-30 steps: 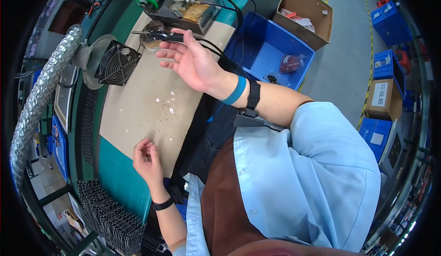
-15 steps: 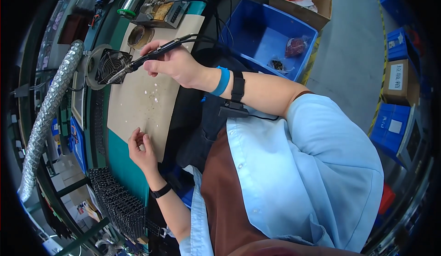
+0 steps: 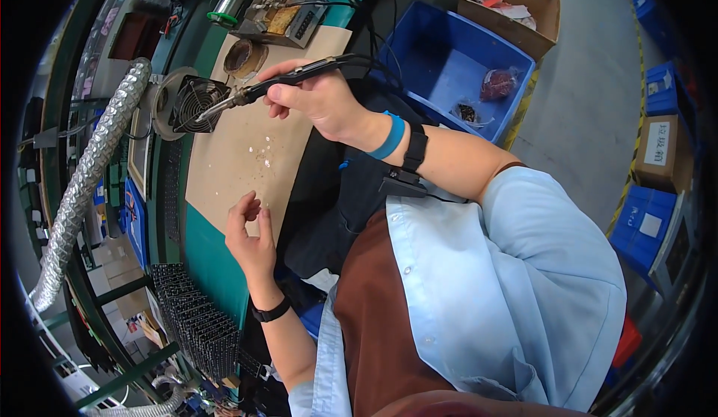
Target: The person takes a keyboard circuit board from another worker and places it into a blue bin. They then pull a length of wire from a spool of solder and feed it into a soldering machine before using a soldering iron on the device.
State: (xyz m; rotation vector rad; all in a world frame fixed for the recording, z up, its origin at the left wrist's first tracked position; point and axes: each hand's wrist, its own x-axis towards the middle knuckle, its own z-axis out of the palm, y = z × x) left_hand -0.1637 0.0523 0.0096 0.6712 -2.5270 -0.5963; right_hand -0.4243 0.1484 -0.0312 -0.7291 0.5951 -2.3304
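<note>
My right hand (image 3: 318, 103) grips a black soldering iron (image 3: 288, 77), with its cable trailing off behind. The iron's metal tip slants down to the left, in front of a black fan with a round wire guard (image 3: 197, 106); whether they touch is hard to tell. Below, a tan board (image 3: 243, 148) lies on the green bench, with small shiny bits (image 3: 262, 155) scattered over it. Over the board's near end is my left hand (image 3: 250, 239), its fingers loosely bent and the thumb apart, with nothing visible in it.
Beyond the board stand a round brown dish (image 3: 239, 59), a soldering station (image 3: 288, 19) and a solder wire spool (image 3: 231, 4). A silver flexible duct (image 3: 93, 181) runs along the left. Black racks (image 3: 196, 323) stand near my left arm. A blue bin (image 3: 422, 58) sits at right.
The whole view has shifted slightly, so the bench appears further right. My left thumb has spread further from the fingers. The iron stays in my right hand near the fan.
</note>
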